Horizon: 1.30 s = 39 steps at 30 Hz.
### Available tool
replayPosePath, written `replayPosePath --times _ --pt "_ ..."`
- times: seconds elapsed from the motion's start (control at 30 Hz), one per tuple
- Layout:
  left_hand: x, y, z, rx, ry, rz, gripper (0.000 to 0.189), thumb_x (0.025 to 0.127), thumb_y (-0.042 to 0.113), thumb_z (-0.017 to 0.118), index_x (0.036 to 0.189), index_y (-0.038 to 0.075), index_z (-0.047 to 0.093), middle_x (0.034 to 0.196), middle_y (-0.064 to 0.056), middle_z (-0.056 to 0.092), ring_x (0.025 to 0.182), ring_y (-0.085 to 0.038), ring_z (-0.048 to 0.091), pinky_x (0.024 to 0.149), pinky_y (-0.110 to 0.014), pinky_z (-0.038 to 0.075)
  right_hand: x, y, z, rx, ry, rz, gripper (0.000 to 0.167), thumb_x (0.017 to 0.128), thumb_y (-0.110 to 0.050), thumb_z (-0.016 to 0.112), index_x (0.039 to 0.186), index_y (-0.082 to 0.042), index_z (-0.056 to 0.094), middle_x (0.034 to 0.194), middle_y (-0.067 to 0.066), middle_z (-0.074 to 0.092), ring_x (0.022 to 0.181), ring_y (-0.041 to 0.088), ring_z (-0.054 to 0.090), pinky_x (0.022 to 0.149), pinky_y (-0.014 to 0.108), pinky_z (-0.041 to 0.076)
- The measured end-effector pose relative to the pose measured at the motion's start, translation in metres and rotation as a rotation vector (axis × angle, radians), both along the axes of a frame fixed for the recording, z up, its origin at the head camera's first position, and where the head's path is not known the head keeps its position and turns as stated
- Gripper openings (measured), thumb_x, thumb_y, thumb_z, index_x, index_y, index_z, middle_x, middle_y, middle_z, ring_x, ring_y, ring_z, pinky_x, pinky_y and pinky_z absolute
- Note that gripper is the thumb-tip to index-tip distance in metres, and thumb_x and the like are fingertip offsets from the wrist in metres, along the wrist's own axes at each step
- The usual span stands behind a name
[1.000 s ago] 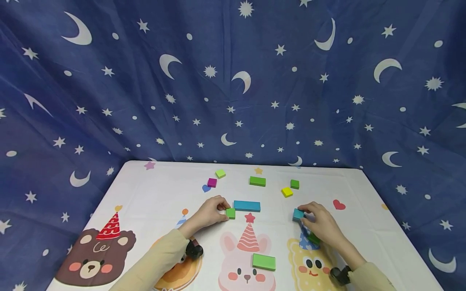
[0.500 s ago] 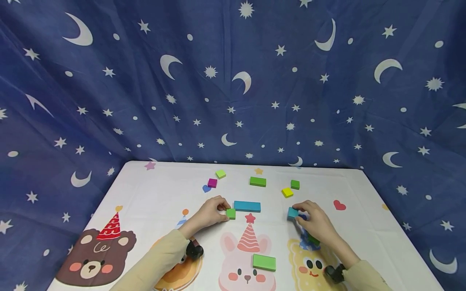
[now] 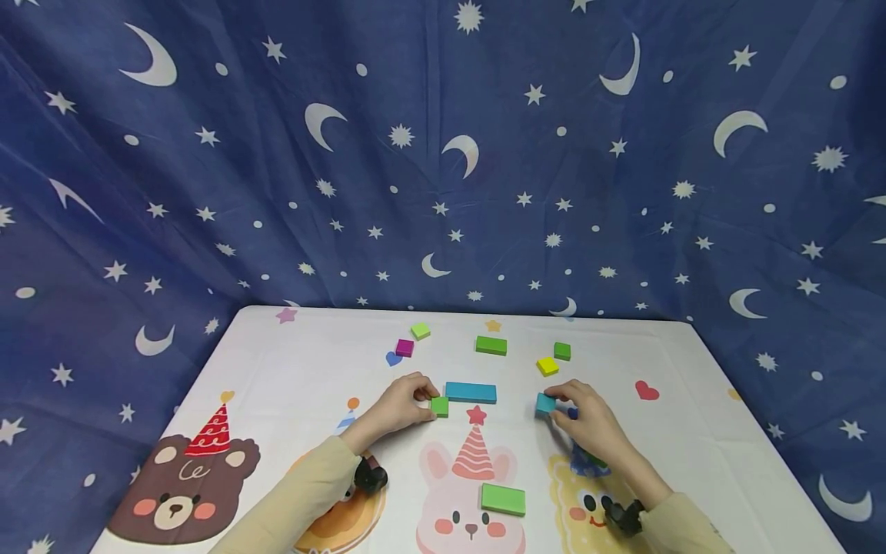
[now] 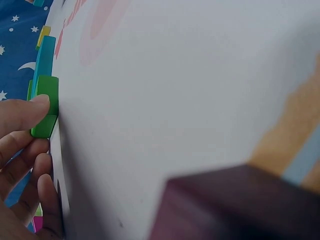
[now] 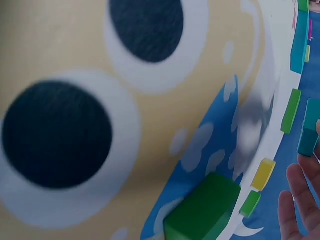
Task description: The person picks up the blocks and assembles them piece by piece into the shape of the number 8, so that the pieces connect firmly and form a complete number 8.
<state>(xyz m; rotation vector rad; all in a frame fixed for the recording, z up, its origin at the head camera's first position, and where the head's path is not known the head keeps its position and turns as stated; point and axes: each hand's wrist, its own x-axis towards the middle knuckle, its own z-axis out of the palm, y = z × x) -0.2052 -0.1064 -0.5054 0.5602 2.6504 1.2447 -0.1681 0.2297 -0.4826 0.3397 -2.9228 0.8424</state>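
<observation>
My left hand (image 3: 401,404) pinches a small green block (image 3: 439,407) between thumb and fingers, at the left end of a long blue block (image 3: 471,392). In the left wrist view the thumb lies on the green block's (image 4: 47,95) face. Over to the right, my right hand (image 3: 588,419) pinches a small blue block (image 3: 545,404) by its right side. The right wrist view shows that blue block (image 5: 310,127) at the fingertips, seen above the tablecloth. A dark green block (image 5: 202,210) lies under the right wrist, mostly hidden in the head view.
At the back lie a magenta block (image 3: 404,348), a lime block (image 3: 420,331), a green block (image 3: 491,345), a yellow block (image 3: 547,366) and a small green block (image 3: 562,352). A light green block (image 3: 503,499) sits near the front. A blurred dark maroon shape (image 4: 240,200) shows by the left wrist.
My right hand has moved left with the small blue block, closer to the long blue block. The left hand and its green block have stayed in place.
</observation>
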Motion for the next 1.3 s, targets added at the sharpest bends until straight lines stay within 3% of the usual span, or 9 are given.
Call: replayPosePath --times 0.33,0.57,0.8,1.3 --pt "-0.001 0.001 -0.002 -0.009 0.012 -0.003 0.025 0.072 0.005 0.08 0.095 0.005 0.068 0.09 -0.006 0.061 0.084 -0.018 0.053 0.075 -0.022 0.044 -0.003 -0.012 -0.001 -0.037 0.023 0.047 0.033 0.08 -0.008 0.072 0.113 -0.011 0.067 0.107 0.002 0.065 0.102 0.021 0.058 0.089 0.047 0.049" --pt "0.002 -0.002 0.0 0.02 0.071 -0.038 0.024 0.073 0.005 0.079 0.094 0.003 0.068 0.087 -0.004 0.059 0.079 -0.014 0.052 0.073 -0.022 0.045 -0.004 -0.021 -0.002 -0.052 0.0 0.054 0.033 0.081 -0.008 0.072 0.113 -0.011 0.067 0.108 0.002 0.064 0.103 0.022 0.057 0.092 0.048 0.048" --pt "-0.001 0.0 -0.002 -0.01 0.015 -0.005 0.025 0.073 0.005 0.08 0.094 0.004 0.068 0.09 -0.006 0.061 0.083 -0.017 0.053 0.075 -0.022 0.044 -0.005 -0.028 -0.004 -0.047 -0.023 0.042 0.034 0.081 -0.009 0.072 0.114 -0.012 0.067 0.109 0.001 0.064 0.105 0.021 0.058 0.093 0.048 0.048" --pt "-0.002 0.0 0.0 -0.01 0.011 -0.006 0.025 0.073 0.006 0.08 0.095 0.005 0.068 0.09 -0.005 0.06 0.083 -0.015 0.053 0.074 -0.022 0.044 -0.003 -0.039 -0.009 -0.065 -0.056 0.055 0.033 0.082 -0.01 0.073 0.114 -0.015 0.067 0.111 -0.001 0.064 0.106 0.019 0.057 0.096 0.045 0.048"
